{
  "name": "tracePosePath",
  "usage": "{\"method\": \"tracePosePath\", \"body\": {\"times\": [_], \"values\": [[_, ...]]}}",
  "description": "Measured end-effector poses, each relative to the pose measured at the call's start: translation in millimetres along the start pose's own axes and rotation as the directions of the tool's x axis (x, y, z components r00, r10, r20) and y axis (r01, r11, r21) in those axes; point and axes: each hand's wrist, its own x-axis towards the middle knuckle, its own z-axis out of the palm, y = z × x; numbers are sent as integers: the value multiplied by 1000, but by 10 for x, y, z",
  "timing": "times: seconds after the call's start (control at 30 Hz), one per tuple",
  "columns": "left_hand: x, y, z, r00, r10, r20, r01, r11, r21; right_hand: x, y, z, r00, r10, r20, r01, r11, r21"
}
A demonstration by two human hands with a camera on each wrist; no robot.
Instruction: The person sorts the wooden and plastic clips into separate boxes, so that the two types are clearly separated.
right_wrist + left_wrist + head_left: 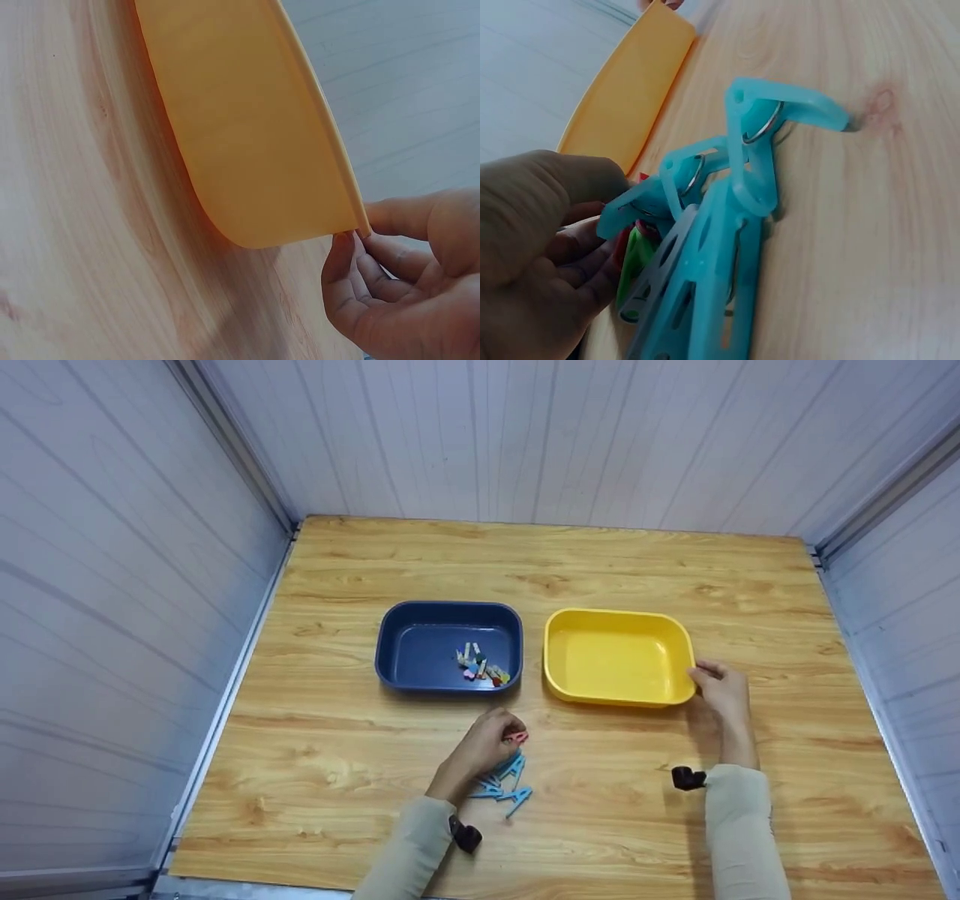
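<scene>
My left hand (487, 744) is low over a small pile of plastic clothespins and pinches a red clothespin (517, 736) between thumb and fingers. Light-blue clothespins (514, 766) lie right beside and below that hand. In the left wrist view, a green clothespin (632, 262) and a grey clothespin (664, 262) show among the blue ones, close to the fingertips; the red one is mostly hidden there. On the right, my right hand (724, 694) pinches the rim of a yellow bin (619, 701) at its right side, thumb and fingers on either side of the edge.
Left of the yellow bin stands a dark-blue bin (450, 686) with several tiny wooden pegs (480, 664) with coloured shapes in its right part. Both bins rest on a wood-grain table (300, 780). White panel walls (510, 442) enclose the back and sides.
</scene>
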Motion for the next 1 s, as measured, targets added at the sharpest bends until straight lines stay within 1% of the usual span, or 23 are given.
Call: {"method": "tracePosePath", "body": {"times": [0.13,0.23,0.27,0.37,0.43,0.57,0.77,0.93,1.0], "values": [[3,-18,-12,999,7,-38,-8,999,-39,-3,9,3,1000,13,-7,-13,1000,24],[8,-32,-27,999,-12,-53,8,996,-93,-7,8,8,999,24,-22,-22,998,63],[11,-38,-31,998,-28,-53,21,993,-119,-7,7,9,999,27,-25,-25,996,82],[21,-38,-54,995,-89,-45,78,976,-203,-4,0,9,999,35,-28,-31,992,122],[30,-27,-78,992,-122,-43,108,962,-251,-1,-4,7,999,37,-28,-33,991,128],[54,22,-134,985,-164,-47,141,940,-311,4,-5,-1,999,41,-22,-38,993,113],[94,105,-171,984,-168,-57,135,917,-375,1,8,-8,999,50,-18,-47,989,138],[125,159,-178,980,-192,-50,150,882,-447,-2,22,1,998,60,-18,-57,987,150],[142,192,-195,980,-194,-51,150,875,-459,-3,30,3,998,62,-24,-57,987,151]]}}
